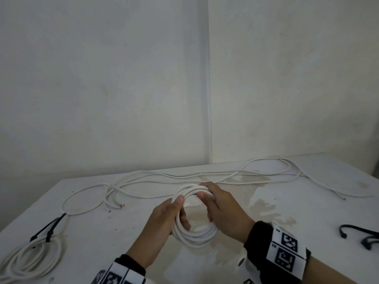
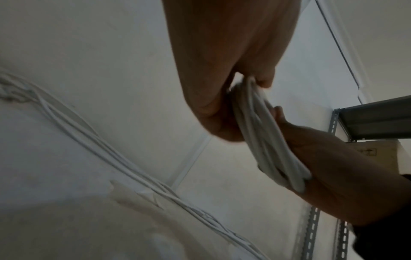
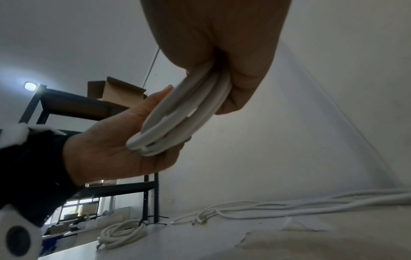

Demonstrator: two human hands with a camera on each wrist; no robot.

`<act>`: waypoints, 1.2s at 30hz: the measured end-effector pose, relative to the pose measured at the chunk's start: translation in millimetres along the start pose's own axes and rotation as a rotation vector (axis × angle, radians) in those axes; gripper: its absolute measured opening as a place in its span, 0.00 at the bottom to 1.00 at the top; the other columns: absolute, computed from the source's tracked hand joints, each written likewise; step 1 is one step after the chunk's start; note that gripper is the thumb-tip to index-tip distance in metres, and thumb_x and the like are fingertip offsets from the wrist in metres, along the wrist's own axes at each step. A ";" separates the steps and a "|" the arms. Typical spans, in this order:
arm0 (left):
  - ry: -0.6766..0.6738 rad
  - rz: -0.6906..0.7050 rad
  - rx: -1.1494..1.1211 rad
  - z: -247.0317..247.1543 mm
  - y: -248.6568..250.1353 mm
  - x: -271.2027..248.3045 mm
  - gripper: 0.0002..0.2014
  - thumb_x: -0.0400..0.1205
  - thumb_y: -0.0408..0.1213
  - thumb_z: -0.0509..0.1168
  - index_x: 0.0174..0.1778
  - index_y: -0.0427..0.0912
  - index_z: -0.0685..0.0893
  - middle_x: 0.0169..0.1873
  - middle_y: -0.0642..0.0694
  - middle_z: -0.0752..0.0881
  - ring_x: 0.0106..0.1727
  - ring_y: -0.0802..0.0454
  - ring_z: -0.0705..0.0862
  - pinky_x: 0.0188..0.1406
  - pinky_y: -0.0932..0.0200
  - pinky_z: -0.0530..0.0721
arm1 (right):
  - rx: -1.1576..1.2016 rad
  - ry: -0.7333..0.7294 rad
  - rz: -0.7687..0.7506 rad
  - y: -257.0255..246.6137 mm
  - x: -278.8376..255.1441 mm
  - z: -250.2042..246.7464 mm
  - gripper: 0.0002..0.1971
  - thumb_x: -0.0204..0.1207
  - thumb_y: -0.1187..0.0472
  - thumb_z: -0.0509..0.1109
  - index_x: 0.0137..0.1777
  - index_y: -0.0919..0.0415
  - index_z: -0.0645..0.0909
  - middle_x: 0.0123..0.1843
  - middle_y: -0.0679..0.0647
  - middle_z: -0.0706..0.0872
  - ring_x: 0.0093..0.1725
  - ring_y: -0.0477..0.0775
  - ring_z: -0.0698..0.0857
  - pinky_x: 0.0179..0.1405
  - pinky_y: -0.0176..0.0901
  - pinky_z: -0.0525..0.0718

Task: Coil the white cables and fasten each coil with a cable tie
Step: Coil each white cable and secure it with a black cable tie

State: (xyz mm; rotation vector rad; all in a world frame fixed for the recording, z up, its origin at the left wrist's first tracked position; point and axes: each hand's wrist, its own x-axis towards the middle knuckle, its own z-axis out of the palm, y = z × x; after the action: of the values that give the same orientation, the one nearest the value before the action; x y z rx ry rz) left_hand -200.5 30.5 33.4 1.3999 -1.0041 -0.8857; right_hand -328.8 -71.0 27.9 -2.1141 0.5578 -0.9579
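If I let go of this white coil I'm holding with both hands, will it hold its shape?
Probably not. The coil has no tie yet, and both the left hand and right hand grip it. Its loops look springy, likely to splay. The tied coil keeps its shape.

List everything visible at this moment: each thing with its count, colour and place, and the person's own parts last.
Coil of white cable in hand: one, white, table centre, held by both hands.
Tied coil of white cable: one, white, near left, black cable tie around it.
Loose white cables: several, white, along the table's far side.
Spare black cable ties: at least two, black, right edge.
White table: one, stained.
Dark metal shelving: one, background.
Left hand: grips coil's left side.
Right hand: grips coil's right side.
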 end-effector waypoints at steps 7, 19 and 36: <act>-0.193 -0.094 0.214 -2.8 19.3 14.8 0.15 0.83 0.33 0.52 0.49 0.36 0.86 0.39 0.42 0.90 0.47 0.44 0.87 0.57 0.49 0.80 | -0.150 -0.158 -0.060 2.4 -2.4 -19.3 0.10 0.82 0.58 0.60 0.54 0.63 0.78 0.33 0.36 0.73 0.33 0.27 0.79 0.33 0.22 0.71; -0.206 -0.203 -0.214 51.3 22.4 19.3 0.15 0.80 0.46 0.61 0.33 0.40 0.73 0.16 0.52 0.64 0.16 0.58 0.62 0.20 0.64 0.69 | -0.133 -0.091 -0.053 13.9 -11.0 -47.9 0.12 0.82 0.58 0.59 0.57 0.65 0.78 0.39 0.44 0.83 0.35 0.33 0.79 0.37 0.23 0.72; -0.378 -0.207 -0.145 76.0 25.0 32.9 0.17 0.76 0.46 0.61 0.28 0.38 0.77 0.18 0.46 0.75 0.20 0.51 0.76 0.29 0.58 0.80 | -0.060 0.096 0.067 11.5 -28.0 -72.6 0.15 0.70 0.40 0.51 0.31 0.47 0.69 0.26 0.46 0.70 0.23 0.40 0.73 0.27 0.30 0.68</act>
State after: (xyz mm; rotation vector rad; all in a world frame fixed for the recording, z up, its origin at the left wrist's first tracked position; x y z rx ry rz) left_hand -261.9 -26.9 53.8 1.2538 -1.0607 -1.3870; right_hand -403.6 -92.8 39.0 -2.0963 0.7091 -1.0202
